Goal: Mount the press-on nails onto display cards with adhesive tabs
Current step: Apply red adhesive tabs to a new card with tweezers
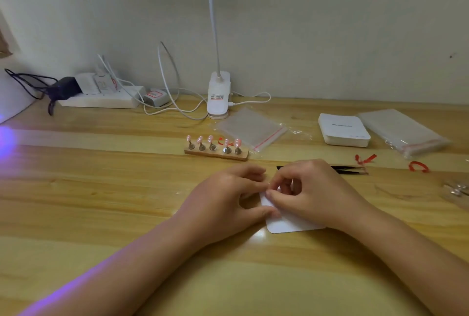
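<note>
Near the tabletop's (101, 189) front centre, a white display card (286, 225) w/ rounded corners lies flat, both hands on it. Left hand (228, 199) rests on the card's left edge, thumb pressed to the card, fingers curled down at the top-left corner. Right hand (309, 194) sits over the card's upper part, thumb & forefinger pinched together right at the card surface; whether something small is held betw. them can't be told, too tiny & blurred. Behind the hands, a wooden nail stand (216, 152) carries five metal pegs, each topped w/ a pink press-on nail (237, 142). Just right of & behind the stand lies a clear zip bag (251, 126) w/ red seal strip. Black tweezers (351, 170) lie on the tabletop behind the right hand, partly hidden by it. Further right: red peeled strips (365, 159) & a red curl (418, 166), a white stack of cards (344, 130), then another clear bag pile (403, 131). At the far right edge, shiny metal bits, unclear what. Back by the wall: a white clip lamp (218, 95) w/ gooseneck rising up, white cables, a white power strip (101, 101) w/ several plugs incl. a black adapter (64, 88). Purple light glows at the left edge.
</note>
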